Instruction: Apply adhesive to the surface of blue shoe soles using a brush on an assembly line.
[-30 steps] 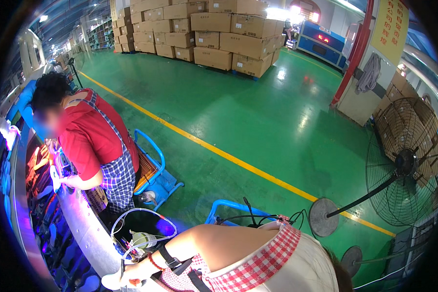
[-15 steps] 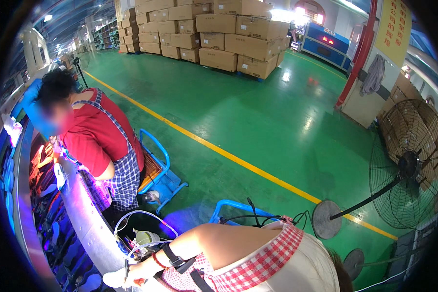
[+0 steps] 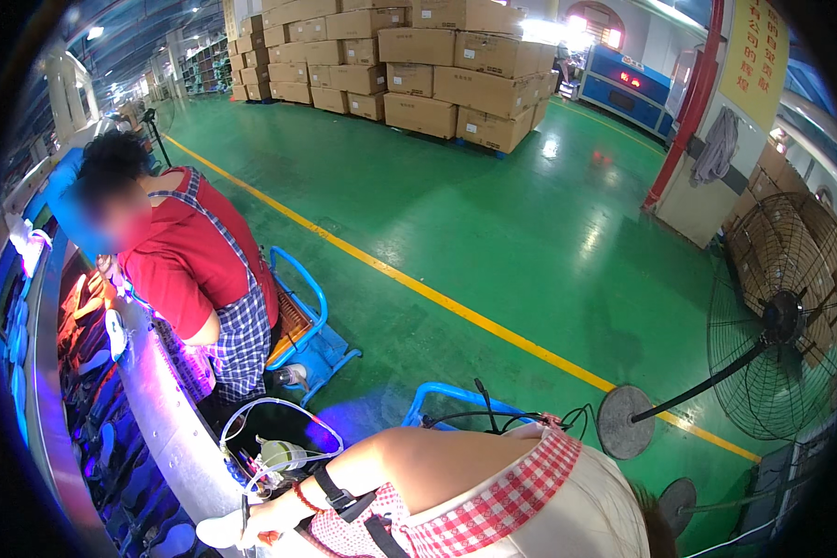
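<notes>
My right hand is at the lower left, at the near end of the metal ledge. Its fingers are closed round a thin dark pen-like tool that stands nearly upright. A white rounded thing lies right against the fingertips; its kind is unclear. Behind the hand, a thin white tube loops up from the ledge beside a pale green container. A red bracelet and black straps circle my forearm. My left hand does not show.
Left of the ledge runs a trough of many dark shoe-sole shapes under violet light. A co-worker in red sits ahead by a blue-framed cart. A large fan stands right; stacked cartons are at the back.
The whole view has shifted very slightly. The loop of white tube has changed shape a little. My right hand keeps the same grip and place.
</notes>
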The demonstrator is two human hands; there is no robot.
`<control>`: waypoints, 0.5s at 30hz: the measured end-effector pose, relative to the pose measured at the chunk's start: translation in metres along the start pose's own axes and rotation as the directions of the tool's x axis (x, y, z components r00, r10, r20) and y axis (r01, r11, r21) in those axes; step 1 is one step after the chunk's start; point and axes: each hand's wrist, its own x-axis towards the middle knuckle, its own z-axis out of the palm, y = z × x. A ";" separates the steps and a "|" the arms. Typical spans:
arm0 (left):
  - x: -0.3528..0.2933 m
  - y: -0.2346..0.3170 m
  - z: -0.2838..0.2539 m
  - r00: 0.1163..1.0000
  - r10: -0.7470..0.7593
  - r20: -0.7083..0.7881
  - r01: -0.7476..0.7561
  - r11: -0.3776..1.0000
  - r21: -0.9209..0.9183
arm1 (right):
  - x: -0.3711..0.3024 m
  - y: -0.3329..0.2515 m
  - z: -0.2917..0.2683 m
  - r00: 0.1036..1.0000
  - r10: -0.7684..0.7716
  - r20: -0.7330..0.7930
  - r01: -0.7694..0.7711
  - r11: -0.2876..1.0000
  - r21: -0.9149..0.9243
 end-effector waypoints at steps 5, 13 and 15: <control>-0.003 -0.003 -0.004 0.998 0.069 0.005 -0.069 0.993 0.094 | -0.010 -0.009 -0.003 0.999 -0.025 -0.025 0.025 1.000 -0.013; -0.004 -0.012 -0.009 0.984 0.177 0.034 -0.180 0.956 0.232 | 0.000 -0.004 -0.003 0.995 -0.074 -0.071 0.072 0.997 -0.030; -0.003 -0.014 -0.012 0.978 0.204 0.042 -0.208 0.940 0.270 | -0.001 -0.008 -0.003 0.993 -0.085 -0.077 0.082 0.996 -0.034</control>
